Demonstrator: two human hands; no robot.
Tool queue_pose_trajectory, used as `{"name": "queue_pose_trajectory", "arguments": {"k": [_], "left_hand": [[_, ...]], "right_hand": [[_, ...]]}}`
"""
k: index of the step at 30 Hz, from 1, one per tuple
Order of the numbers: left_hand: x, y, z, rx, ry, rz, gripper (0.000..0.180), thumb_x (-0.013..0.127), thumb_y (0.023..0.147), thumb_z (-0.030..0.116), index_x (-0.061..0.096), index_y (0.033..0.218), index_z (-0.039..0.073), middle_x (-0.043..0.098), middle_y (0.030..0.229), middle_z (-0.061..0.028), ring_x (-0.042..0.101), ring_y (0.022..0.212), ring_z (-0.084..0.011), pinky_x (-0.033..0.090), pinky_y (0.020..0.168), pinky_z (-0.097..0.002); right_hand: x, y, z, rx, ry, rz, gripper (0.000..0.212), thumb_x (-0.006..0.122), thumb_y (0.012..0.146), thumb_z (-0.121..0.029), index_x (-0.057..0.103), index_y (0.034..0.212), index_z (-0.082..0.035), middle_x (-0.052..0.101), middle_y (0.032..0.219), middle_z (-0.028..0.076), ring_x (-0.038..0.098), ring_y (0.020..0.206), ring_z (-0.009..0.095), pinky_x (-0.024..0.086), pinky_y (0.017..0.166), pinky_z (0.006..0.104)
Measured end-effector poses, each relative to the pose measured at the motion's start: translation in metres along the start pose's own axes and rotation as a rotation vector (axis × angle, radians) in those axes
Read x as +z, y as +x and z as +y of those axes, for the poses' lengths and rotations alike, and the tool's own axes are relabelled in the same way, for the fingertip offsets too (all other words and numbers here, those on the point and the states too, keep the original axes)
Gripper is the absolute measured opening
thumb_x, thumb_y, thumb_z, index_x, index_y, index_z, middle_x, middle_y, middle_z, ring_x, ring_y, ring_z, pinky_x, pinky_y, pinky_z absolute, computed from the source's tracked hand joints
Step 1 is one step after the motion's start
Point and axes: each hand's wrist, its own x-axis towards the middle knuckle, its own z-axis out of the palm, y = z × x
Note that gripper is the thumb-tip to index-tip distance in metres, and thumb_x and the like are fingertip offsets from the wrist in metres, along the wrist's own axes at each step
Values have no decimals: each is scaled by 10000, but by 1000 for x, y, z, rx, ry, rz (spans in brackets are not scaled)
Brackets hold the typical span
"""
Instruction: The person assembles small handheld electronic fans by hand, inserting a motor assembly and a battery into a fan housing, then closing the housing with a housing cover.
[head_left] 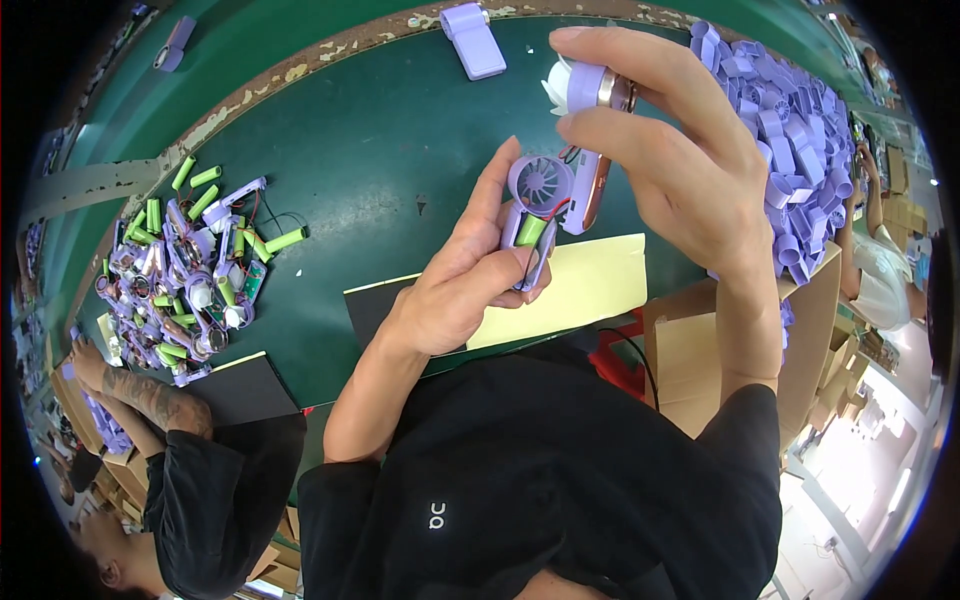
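My left hand [455, 285] is closed around a purple handheld-fan housing [541, 186] with a round slatted grille. Its thumb presses on the lower part, where a green battery cell [530, 232] shows. My right hand [700, 180] grips a fan head [583, 88] between thumb and fingers; it has white blades, a purple ring and a shiny metal rim. A long purple part with a coppery face [588, 195] hangs below it, close to the grille. Thin red and dark wires run between the pieces; how they join is partly hidden.
On the left lies a heap of purple fan parts with green cells [180, 270]. Purple shells [785, 140] are piled at right above a cardboard box [815, 330]. One purple shell [473, 42] lies at the far edge. A yellow sheet [590, 290] sits below my hands. A co-worker's arm [150, 395] is at left.
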Motion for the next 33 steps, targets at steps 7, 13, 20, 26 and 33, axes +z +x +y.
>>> {"name": "queue_pose_trajectory", "arguments": {"k": [7,13,20,26,33], "left_hand": [[9,2,-11,146,83,83,898,546,907,135,86,1677,108,514,1124,-108,521,722,-144,355,593,-234],[3,3,-13,186,170,83,781,530,1018,154,102,1669,102,515,1110,-95,476,725,-122,369,621,-254],[-1,0,-5,197,108,60,870,445,993,-19,-75,1681,95,491,1288,-113,453,837,-119,443,744,-284],[1,1,-4,212,102,11,899,499,973,14,-47,1683,84,477,1314,-122,470,860,-133,451,787,-290],[-5,3,-7,188,31,-48,919,538,957,109,-24,1684,73,445,1428,-121,502,941,-143,451,848,-297]], "right_hand": [[7,10,-1,-38,37,20,278,713,744,115,734,973,-41,690,1266,182,698,1037,303,589,807,325],[11,10,-4,-29,37,3,286,701,742,121,742,975,-40,682,1273,195,692,1039,309,588,800,327],[8,-10,-1,10,192,39,330,655,780,207,717,1031,3,635,1294,287,677,1172,397,619,923,413],[3,-16,3,-24,220,51,351,610,791,254,679,1057,35,603,1301,337,660,1204,454,609,955,458],[-4,-13,0,-35,247,112,319,618,855,203,655,1089,-11,597,1301,367,673,1175,468,605,931,462]]}}
